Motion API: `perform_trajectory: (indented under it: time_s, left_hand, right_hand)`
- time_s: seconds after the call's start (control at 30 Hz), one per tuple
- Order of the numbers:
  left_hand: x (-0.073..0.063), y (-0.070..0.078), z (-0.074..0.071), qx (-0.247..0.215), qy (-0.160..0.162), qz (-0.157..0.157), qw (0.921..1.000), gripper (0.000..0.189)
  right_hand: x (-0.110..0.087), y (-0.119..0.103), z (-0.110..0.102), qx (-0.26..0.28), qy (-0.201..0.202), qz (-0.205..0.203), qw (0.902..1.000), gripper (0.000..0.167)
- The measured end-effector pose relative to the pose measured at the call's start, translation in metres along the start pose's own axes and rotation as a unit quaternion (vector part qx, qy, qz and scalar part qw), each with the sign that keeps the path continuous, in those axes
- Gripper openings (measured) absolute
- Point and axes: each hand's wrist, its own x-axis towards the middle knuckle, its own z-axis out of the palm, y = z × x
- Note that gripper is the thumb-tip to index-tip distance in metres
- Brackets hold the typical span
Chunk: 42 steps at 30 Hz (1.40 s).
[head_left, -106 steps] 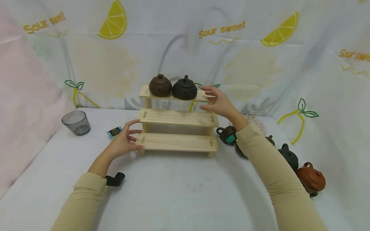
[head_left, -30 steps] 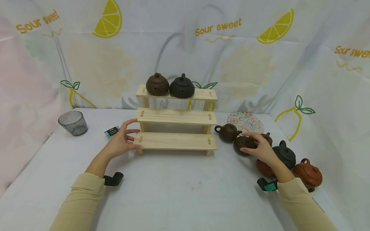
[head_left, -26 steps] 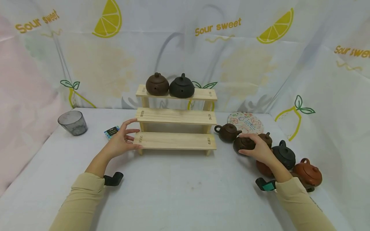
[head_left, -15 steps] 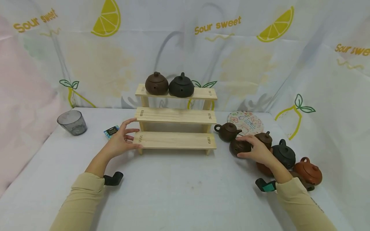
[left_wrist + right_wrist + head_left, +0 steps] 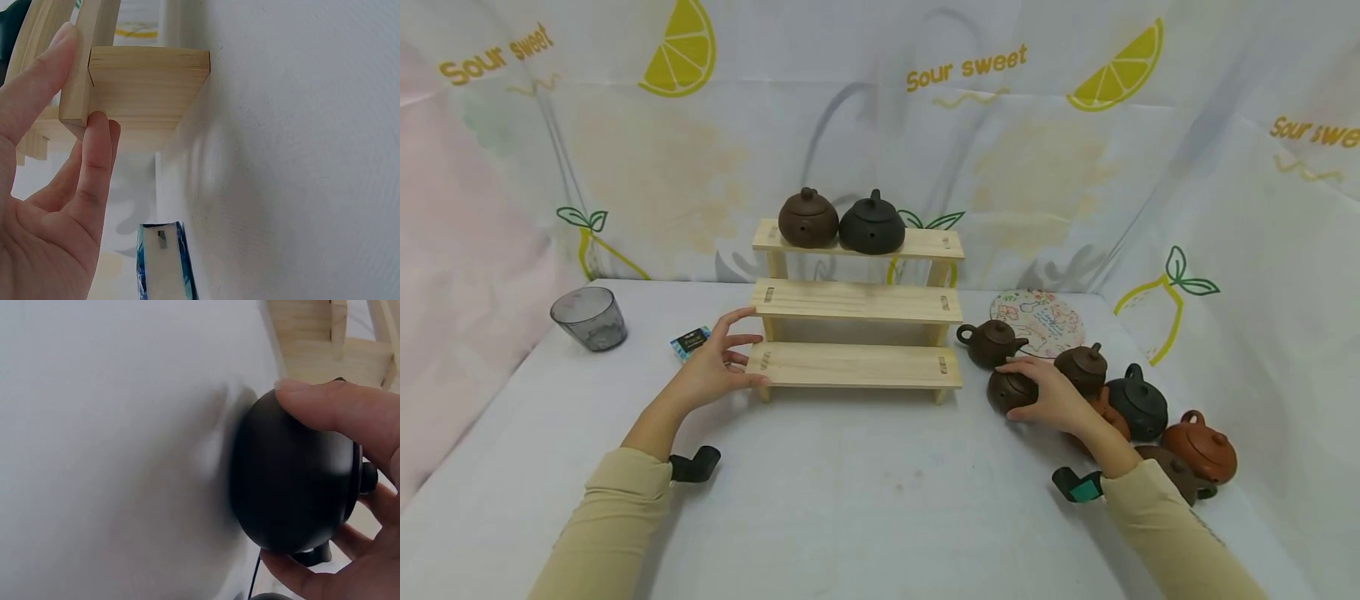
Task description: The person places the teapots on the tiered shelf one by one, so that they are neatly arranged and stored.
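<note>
My right hand [image 5: 1048,396] grips a small dark brown teapot [image 5: 1009,392] to the right of the wooden stand, low over the table. In the right wrist view, thumb and fingers curl round opposite sides of this teapot [image 5: 287,475], its lid knob toward the palm. My left hand [image 5: 711,371] holds the left end of the three-tier wooden display stand [image 5: 857,364]. The left wrist view has the thumb on one face of the board [image 5: 81,69] and fingertips against its other side. A brown teapot [image 5: 808,221] and a black teapot [image 5: 872,225] stand side by side on the top tier.
Another brown teapot [image 5: 992,343] sits just behind the held one. Several more crowd the right, including a black one [image 5: 1137,404] and a reddish one [image 5: 1199,447]. A round patterned mat [image 5: 1045,321] lies behind. Leftward are a grey cup [image 5: 591,318] and a small packet [image 5: 691,342].
My right hand came down from the top tier to the dark brown teapot, took hold of it and shifted it left, away from the other teapots. The left hand stayed on the stand.
</note>
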Motion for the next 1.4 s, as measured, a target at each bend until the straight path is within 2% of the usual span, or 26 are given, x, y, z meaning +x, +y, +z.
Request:
perform_trajectory:
  time_s: [0.23,0.43,0.8,1.0,1.27,1.4]
  left_hand:
    - [0.000,0.001,0.000,-0.001,0.001,-0.003,1.0000,0.102]
    - [-0.001,0.003,0.000,-0.012,0.004,0.008,0.9999,0.102]
    - [0.000,0.000,0.000,-0.002,0.004,0.000,1.0000,0.102]
    - [-0.001,-0.001,0.000,-0.001,0.003,0.000,1.0000,0.103]
    - [-0.001,0.000,0.000,0.001,0.004,0.007,1.0000,0.102]
    - [-0.002,0.001,-0.001,-0.001,0.006,0.010,0.9999,0.101]
  right_hand:
    - [0.002,-0.001,-0.001,-0.004,-0.002,-0.005,1.0000,0.057]
    - [0.003,-0.004,-0.005,0.004,-0.008,-0.008,0.9999,0.056]
    - [0.007,-0.029,-0.032,0.030,-0.017,-0.050,0.9981,0.055]
    - [0.016,-0.042,-0.046,0.020,-0.021,-0.072,0.9970,0.055]
    - [0.035,-0.052,-0.064,0.014,-0.001,-0.125,0.9921,0.054]
    - [0.045,-0.058,-0.071,0.021,0.009,-0.125,0.9919,0.052]
